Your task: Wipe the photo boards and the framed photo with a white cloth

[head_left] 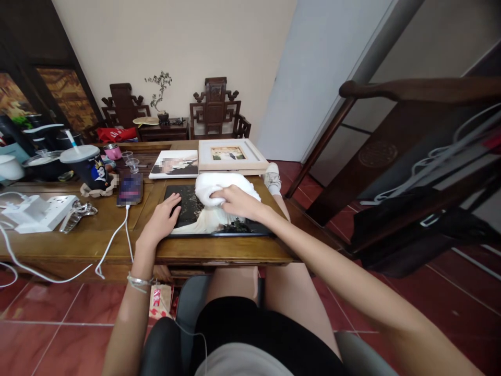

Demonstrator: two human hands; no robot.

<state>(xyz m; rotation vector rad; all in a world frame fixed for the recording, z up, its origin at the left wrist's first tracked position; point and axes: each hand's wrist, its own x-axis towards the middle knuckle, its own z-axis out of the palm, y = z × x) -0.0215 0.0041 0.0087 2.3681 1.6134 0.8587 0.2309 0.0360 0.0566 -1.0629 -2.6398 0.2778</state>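
A dark framed photo (pixel 186 224) showing a pale dress lies flat on the wooden table in front of me. My left hand (pixel 162 216) rests on its left edge with the fingers stretched out, holding nothing. My right hand (pixel 237 202) grips a bunched white cloth (pixel 230 183), which is pressed on the photo and covers its upper right part. Behind the photo lie a smaller white photo panel (pixel 178 169) and a white-framed picture (pixel 238 153), side by side.
On the left of the table (pixel 219 250) stand a dark cup (pixel 86 167) with a straw, a phone (pixel 130 189) on a white cable, and a white power strip (pixel 43 211). A dark wooden chair (pixel 376 151) stands to the right.
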